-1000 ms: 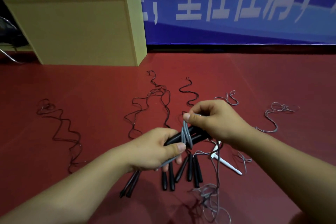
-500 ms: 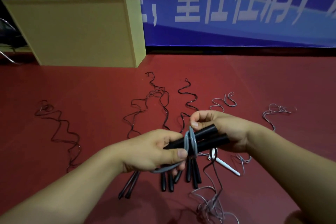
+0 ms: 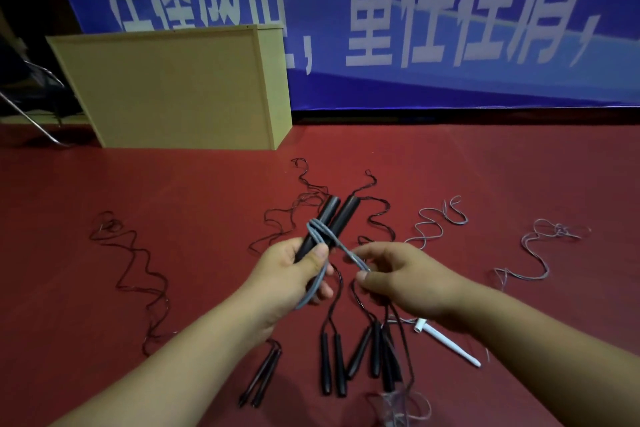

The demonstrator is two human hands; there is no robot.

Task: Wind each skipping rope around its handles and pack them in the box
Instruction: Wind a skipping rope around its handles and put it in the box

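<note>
Left hand (image 3: pixel 291 274) gripped paired black handles (image 3: pixel 329 222), swung from sideways to pointing at the box (image 3: pixel 173 90) | right hand (image 3: pixel 398 277) fingers pinched grey rope (image 3: pixel 349 255), pulled taut off the wrap | winding under way; other ropes on red floor (image 3: pixel 485 184) unwound.

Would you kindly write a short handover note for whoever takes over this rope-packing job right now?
Left hand: grips two black handles, upright and side by side.
Right hand: pinches the grey rope, pulled taut from the few turns around the handles.
Done: winding begun on this rope only.
Left: finish the winding, then wind the loose ropes on the red floor. Nothing visibly packed in the box behind.
</note>
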